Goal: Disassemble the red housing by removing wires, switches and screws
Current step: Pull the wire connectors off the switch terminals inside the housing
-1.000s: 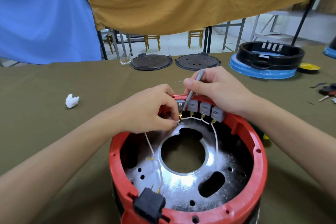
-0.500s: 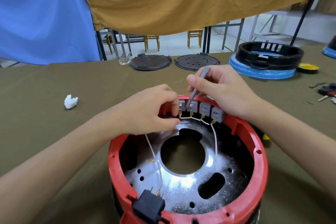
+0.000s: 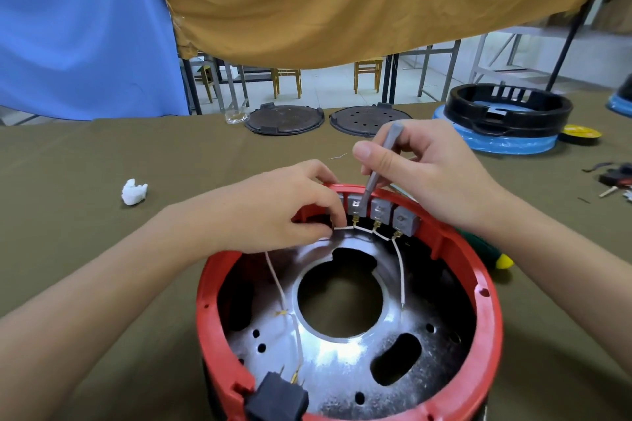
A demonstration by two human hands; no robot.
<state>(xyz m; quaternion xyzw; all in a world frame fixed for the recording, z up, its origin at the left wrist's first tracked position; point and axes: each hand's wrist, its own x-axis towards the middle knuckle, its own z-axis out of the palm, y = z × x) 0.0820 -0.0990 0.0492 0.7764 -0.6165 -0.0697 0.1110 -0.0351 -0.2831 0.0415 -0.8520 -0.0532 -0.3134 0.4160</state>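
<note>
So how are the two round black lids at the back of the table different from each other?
The left lid looks plain on top, while the right lid is dotted with small holes. The left lid lies next to a clear plastic scrap; the right lid sits just beyond the right hand. Both are dark, round, flat on the green table, side by side without touching.

The olive-covered bench (image 3: 85, 267) carries the red housing (image 3: 485, 311) at six o'clock, a white wad (image 3: 134, 192) at nine, two dark discs (image 3: 284, 118) at twelve, and a black ring (image 3: 509, 109) at two.
</note>
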